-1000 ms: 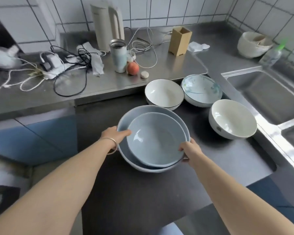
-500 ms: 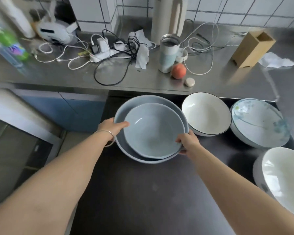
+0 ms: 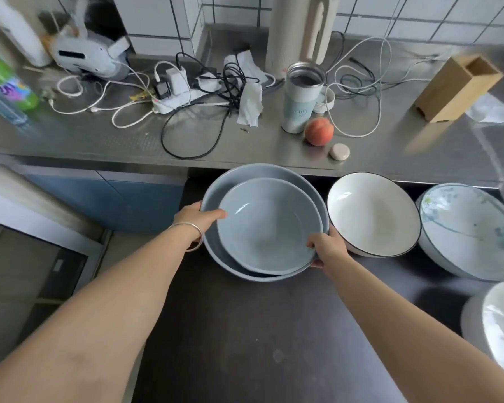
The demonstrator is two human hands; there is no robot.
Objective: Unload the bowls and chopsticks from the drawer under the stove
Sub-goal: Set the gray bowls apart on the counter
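Left hand (image 3: 197,218) clamps the left rim of the stack, thumb hooked over the edge; right hand (image 3: 328,248) pinches the right rim, fingers curled underneath. Between them sit two nested blue bowls, the small bowl (image 3: 269,228) sitting inside the big bowl (image 3: 216,196), low over the dark stovetop (image 3: 245,330). Whether the stack touches the surface, I cannot tell.

Here's the danger: the small bowl sits loose and off-centre in the big one, so any tilt could send it sliding and clattering. And look right, the white bowl (image 3: 373,216) is just beside the right hand; a nudge there could knock rim against rim and chip it. The steel counter (image 3: 99,138) edge sits close behind, too.

The bowls themselves look glazed, smooth, pale grey-blue, empty, with slightly wavy rims, likely slippery to hold. No chopsticks in sight.
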